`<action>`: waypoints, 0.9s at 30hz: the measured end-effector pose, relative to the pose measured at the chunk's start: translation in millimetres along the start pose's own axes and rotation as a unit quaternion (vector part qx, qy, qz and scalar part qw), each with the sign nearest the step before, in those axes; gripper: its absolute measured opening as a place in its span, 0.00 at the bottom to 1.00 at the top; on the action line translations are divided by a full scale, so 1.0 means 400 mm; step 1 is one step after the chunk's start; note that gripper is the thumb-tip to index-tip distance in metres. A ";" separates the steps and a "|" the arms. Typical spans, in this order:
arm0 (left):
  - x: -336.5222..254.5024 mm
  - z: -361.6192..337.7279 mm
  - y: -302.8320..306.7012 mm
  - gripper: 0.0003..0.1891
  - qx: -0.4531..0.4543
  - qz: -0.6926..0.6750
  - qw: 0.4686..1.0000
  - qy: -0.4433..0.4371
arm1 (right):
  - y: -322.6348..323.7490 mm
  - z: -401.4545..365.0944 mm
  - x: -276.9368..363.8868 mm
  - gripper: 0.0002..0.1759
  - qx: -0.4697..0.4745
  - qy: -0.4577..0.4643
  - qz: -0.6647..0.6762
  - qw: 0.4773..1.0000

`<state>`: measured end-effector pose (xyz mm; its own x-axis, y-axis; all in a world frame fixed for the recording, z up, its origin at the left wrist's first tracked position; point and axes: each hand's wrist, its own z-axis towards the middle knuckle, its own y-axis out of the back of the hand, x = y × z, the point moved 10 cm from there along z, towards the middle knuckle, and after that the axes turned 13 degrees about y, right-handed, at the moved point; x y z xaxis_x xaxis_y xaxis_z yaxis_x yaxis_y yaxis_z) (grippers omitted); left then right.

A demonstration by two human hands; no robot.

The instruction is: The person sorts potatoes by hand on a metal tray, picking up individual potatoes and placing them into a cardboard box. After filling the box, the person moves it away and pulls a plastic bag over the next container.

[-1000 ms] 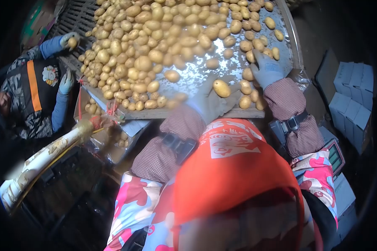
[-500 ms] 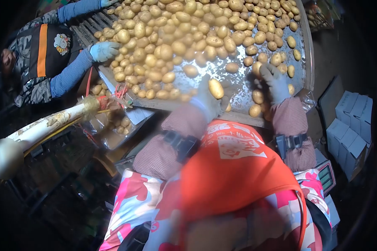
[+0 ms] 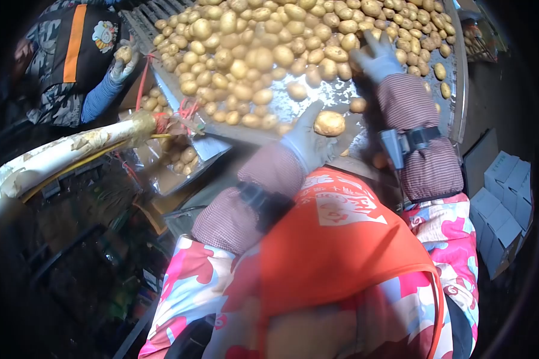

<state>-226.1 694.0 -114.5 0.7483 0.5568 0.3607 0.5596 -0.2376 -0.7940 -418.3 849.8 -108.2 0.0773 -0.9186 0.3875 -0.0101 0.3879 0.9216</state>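
Note:
My gloved left hand is closed around a yellow potato near the front edge of the metal sorting table. Farther forward, my gloved right hand reaches onto the potato heap, its fingers spread and touching potatoes at the heap's right part. Nothing shows gripped in it. A loose potato lies on the bare metal between my two arms, and another potato sits just beyond my left hand.
On the left, another person's gloved hand holds a potato. A worn white pole with red ties juts in below it. Bagged potatoes stand under the table edge. White cartons are stacked at right.
My right hand has moved forward from the table's near right area onto the heap. My left hand still holds its potato, now turned sideways. The other person's hand has lifted a potato off the table.

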 end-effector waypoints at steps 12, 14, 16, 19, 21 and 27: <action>-0.103 -0.227 -0.091 0.25 -0.017 0.567 0.780 -0.263 | 0.103 -0.275 0.014 0.35 0.050 0.141 -0.160 0.976; -0.125 -0.233 -0.073 0.27 0.003 0.490 0.835 -0.248 | 0.065 -0.301 0.152 0.33 0.062 0.170 -0.098 0.979; -0.139 -0.259 -0.066 0.28 0.008 0.488 0.837 -0.247 | -0.031 -0.349 0.334 0.29 0.118 0.265 0.005 0.957; -0.196 -0.393 0.025 0.28 -0.083 0.567 0.769 -0.282 | -0.118 -0.429 0.362 0.23 0.056 0.333 0.023 0.941; -0.239 -0.517 0.207 0.26 -0.053 0.214 0.950 -0.220 | -0.070 -0.420 0.297 0.23 0.005 0.310 -0.026 0.950; -0.512 -1.025 0.520 0.26 -0.430 0.219 0.773 -0.412 | 0.084 -0.482 -0.002 0.19 -0.034 0.147 -0.194 0.969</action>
<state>-116.8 204.2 -152.9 0.6505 0.5067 -0.5658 0.6114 -0.7913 -0.0057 -226.3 878.2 -81.7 0.3424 -0.9393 -0.0201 0.1415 0.0304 0.9895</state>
